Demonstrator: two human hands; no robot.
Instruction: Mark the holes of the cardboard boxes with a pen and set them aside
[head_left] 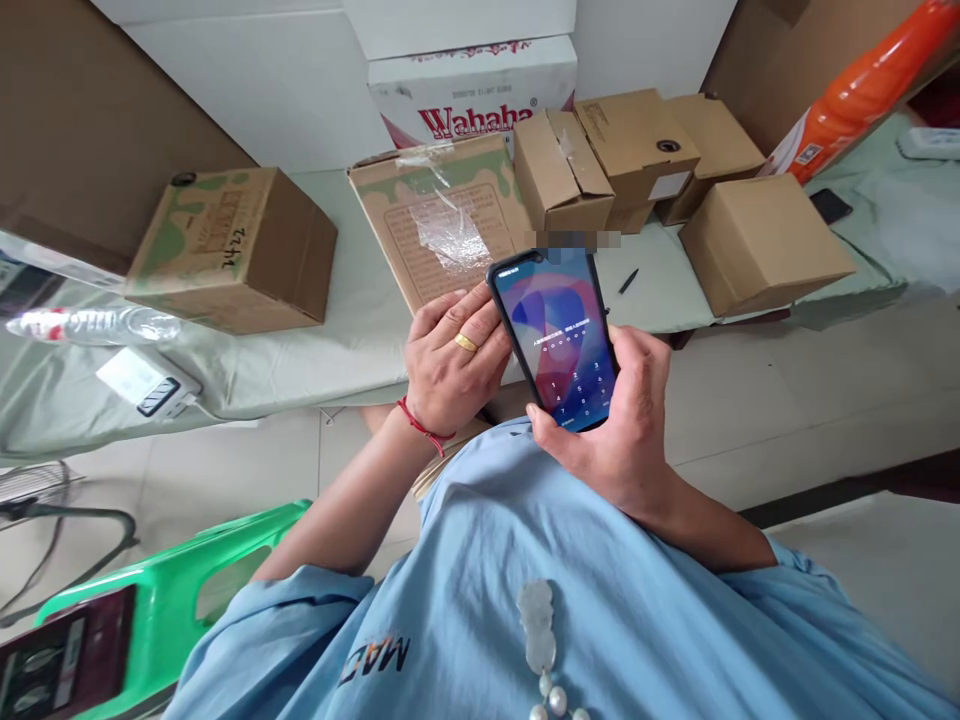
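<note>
The right hand point(630, 425) grips a lit, black-edged rectangular smartphone point(559, 340) by the near edge of a pale-green cloth-covered table point(367, 330). The left hand point(459, 362), flattened, gripping nothing, lies beside the smartphone's left edge. Cloth stretches between a taped cardboard carton point(439, 225) and a green-patterned brown box point(232, 250) leftward.

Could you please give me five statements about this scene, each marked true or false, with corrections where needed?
1. The right hand holds a smartphone. True.
2. The smartphone is switched off. False: the smartphone is lit and shows a number keypad.
3. The gold-coloured ring is on the right hand. False: it is on the left hand.
4. The left arm wears a red bracelet. True.
5. The clear plastic bottle stands upright. False: it lies on its side.
</note>
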